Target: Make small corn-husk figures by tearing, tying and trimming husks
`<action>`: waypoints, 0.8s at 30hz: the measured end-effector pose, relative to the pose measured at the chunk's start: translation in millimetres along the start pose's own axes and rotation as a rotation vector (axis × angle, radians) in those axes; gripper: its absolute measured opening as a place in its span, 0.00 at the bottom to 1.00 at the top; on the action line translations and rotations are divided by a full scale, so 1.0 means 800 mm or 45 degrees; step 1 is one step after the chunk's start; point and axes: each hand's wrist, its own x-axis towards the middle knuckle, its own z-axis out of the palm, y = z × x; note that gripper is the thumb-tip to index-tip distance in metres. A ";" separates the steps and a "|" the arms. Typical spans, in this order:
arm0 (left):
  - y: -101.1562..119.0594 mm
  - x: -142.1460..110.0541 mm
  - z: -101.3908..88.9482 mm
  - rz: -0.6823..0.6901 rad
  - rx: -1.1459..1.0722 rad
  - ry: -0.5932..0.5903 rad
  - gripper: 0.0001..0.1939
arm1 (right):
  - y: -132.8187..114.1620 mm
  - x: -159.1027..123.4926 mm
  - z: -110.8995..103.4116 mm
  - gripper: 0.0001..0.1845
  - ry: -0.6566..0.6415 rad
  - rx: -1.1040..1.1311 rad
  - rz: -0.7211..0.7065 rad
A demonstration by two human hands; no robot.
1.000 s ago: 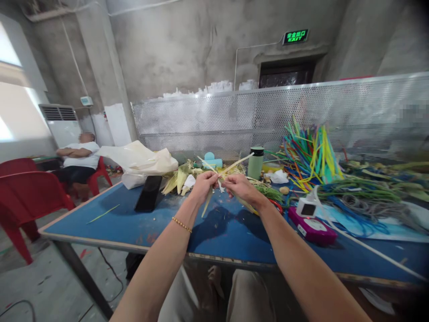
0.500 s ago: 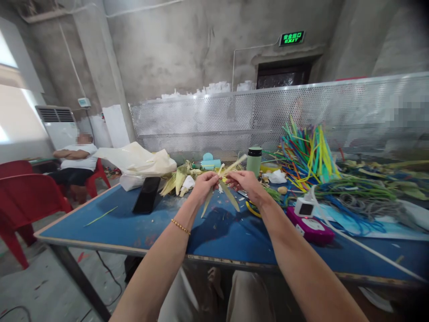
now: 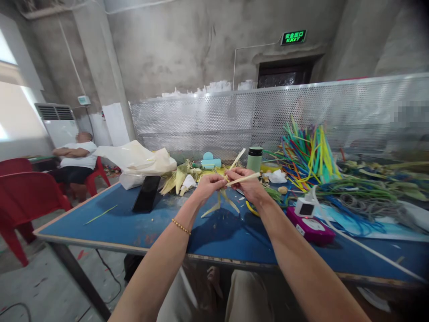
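Holding pale leaf strips (image 3: 234, 181) above the blue bench (image 3: 140, 223), both hands meet at mid-frame. The left hand (image 3: 208, 184) pinches the crossing point of the strips between thumb and fingertips. The right hand (image 3: 248, 183) closes on a long strip that juts out to the right, its far end near the green flask (image 3: 254, 158). Loose strip ends hang below the hands, clear of the bench surface.

Step in hand, as judged: folding or interlacing one strip across the others, with the left hand acting as the clamp.

The next move calls for steady pinch pressure at the crossing while the right hand guides the free strip; slack there would likely let the work spring apart.

Nearby items: a black phone (image 3: 146, 193) left of the hands, a heap of husks (image 3: 179, 179) behind them, a bundle of coloured strips (image 3: 310, 152) to the right, and a magenta device (image 3: 311, 227) near the right forearm. A seated person (image 3: 75, 158) rests on a red chair, well apart.
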 end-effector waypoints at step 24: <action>0.007 -0.002 0.002 -0.129 -0.103 -0.079 0.09 | -0.020 -0.004 -0.005 0.12 0.198 0.249 -0.035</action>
